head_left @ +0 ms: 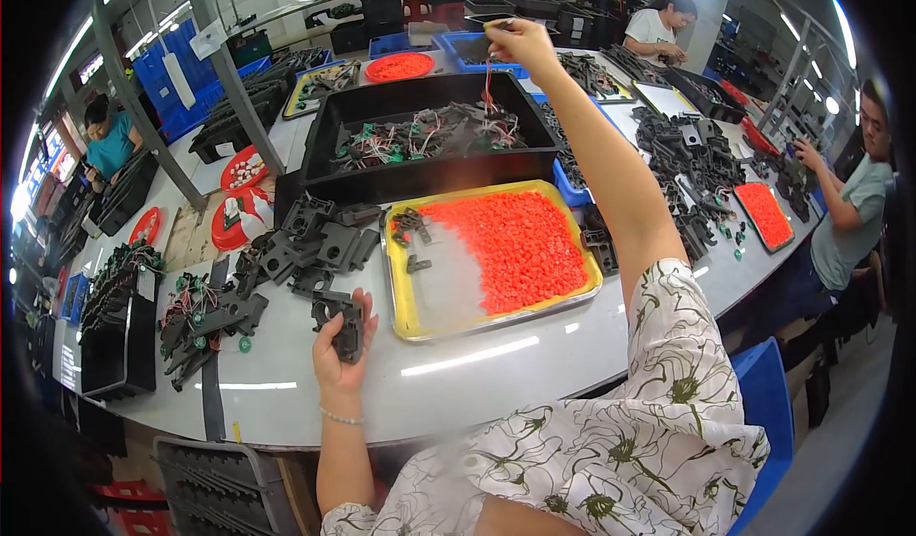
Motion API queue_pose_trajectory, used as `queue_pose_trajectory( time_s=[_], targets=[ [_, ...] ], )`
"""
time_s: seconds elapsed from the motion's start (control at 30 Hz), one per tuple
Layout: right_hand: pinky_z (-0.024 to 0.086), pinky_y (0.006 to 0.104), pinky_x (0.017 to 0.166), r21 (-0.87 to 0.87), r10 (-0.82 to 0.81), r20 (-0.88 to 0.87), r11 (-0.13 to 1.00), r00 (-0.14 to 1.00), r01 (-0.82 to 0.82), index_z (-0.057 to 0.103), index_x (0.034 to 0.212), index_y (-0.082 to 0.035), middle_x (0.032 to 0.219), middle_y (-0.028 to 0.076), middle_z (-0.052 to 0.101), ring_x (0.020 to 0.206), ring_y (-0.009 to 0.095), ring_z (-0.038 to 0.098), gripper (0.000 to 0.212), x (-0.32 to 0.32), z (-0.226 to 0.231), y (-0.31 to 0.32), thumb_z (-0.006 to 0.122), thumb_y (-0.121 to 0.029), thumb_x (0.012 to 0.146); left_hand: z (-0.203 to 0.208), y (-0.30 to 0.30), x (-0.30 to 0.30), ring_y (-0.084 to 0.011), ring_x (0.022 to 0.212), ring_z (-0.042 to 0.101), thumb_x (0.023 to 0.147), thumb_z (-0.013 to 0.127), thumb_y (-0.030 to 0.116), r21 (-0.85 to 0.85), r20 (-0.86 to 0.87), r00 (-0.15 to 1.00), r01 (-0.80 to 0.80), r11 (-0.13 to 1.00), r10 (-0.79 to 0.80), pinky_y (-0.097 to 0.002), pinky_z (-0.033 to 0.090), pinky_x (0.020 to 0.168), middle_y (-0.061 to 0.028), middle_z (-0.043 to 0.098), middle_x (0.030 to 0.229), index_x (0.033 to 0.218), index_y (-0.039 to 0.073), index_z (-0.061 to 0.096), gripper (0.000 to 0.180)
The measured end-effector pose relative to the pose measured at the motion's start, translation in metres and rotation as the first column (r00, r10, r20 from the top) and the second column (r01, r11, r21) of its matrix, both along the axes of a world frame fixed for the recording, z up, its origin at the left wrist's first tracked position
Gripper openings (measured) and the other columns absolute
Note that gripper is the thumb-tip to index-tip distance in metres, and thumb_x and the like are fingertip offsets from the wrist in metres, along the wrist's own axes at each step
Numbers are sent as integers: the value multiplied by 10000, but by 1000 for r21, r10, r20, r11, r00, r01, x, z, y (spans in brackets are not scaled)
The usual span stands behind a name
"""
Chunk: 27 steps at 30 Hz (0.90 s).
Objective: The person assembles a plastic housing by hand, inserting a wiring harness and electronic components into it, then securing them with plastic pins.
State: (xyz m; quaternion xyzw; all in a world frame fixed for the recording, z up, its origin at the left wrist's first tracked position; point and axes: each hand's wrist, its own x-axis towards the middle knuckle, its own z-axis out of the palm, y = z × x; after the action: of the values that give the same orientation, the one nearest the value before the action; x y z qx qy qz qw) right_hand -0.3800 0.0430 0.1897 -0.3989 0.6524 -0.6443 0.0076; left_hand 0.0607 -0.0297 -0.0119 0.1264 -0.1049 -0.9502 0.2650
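Observation:
My left hand (339, 357) is wrapped round a black plastic housing (348, 326), held low over the white tabletop near its front edge. My right hand (523, 43) reaches far forward, fingers pinched on a small part with red wires (489, 83) hanging from it, above the far right corner of a black bin (439, 175). Inside that bin lie tangled wired parts (410, 137) with green pieces and red and white leads. Between me and the bin sits a yellow-edged tray (398, 293) of small orange-red plastic pieces (534, 250), with a few dark parts at its left end.
Black housings (310, 245) are heaped left of the tray, beside wired assemblies (205, 312). More black parts (682, 149) cover the table on the right, near a small tray of red pieces (763, 213). Metal posts (229, 68) rise at left. Co-workers (849, 192) sit around the table.

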Motion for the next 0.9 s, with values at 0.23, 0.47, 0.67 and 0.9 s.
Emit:
queue_pose_trajectory(
  time_s=[0.23, 0.47, 0.67, 0.9],
  targets=[
    [459, 194, 575, 45, 38, 241, 998, 970, -50, 633, 951, -90, 752, 5, 647, 610, 63, 585, 221, 16, -7, 6, 641, -273, 828, 8, 15, -7, -319, 1263, 356, 743, 434, -44, -129, -160, 987, -39, 991, 18, -548, 433, 921, -166, 437, 1287, 1262, 61, 388, 532],
    [435, 226, 509, -312, 259, 423, 941, 868, -129, 594, 887, -103, 691, 2, 604, 510, 53, 485, 127, -16, -22, 28, 608, -222, 844, 13, 25, -10, -338, 1257, 355, 741, 473, 28, -104, -195, 978, 52, 993, -72, -620, 376, 932, -171, 461, 1241, 1259, 72, 409, 523],
    [465, 300, 584, -605, 702, 270, 656, 659, -451, 504, 808, -104, 683, -10, 536, 555, 97, 483, 218, -12, 31, 54, 510, -298, 906, 7, 24, -8, -343, 1191, 425, 756, 498, 86, -121, -155, 983, 77, 990, -95, -602, 392, 925, -170, 494, 1178, 1254, 71, 414, 506],
    [421, 278, 592, -364, 466, 230, 855, 855, -368, 498, 820, -122, 619, -34, 445, 542, 94, 410, 216, -3, 34, 76, 476, -310, 924, 13, 27, -16, -320, 1079, 505, 799, 512, 164, -164, -76, 986, 134, 977, -148, -466, 506, 782, -162, 500, 1174, 1243, 79, 422, 461]
  ],
)
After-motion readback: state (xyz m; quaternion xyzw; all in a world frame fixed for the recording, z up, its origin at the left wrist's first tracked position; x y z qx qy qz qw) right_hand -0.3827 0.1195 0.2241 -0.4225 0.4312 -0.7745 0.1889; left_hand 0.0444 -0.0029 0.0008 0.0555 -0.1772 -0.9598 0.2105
